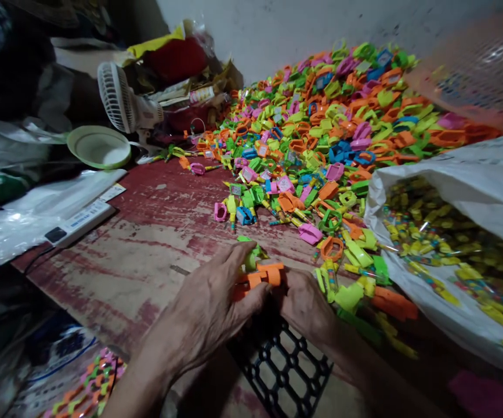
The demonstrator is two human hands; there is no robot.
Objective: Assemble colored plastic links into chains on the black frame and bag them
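Gripping an orange toy (pixel 260 277) over the surface (pixel 155 232)

Pinching it between thumb and fingers of the left hand (pixel 216 296). Curling the right hand (pixel 307 297) against its right end, fingertips hidden; cannot tell whether gripping. Holding it near a black grid (pixel 282 378) and a heap of colourful toys (pixel 303 139), left of a white bag (pixel 460 168).

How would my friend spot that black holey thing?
Find the worn red tabletop, then the left hand and right hand at its near side. Below them in the picture is the black lattice, its dark, linked loops unlike the bright plastic pieces.
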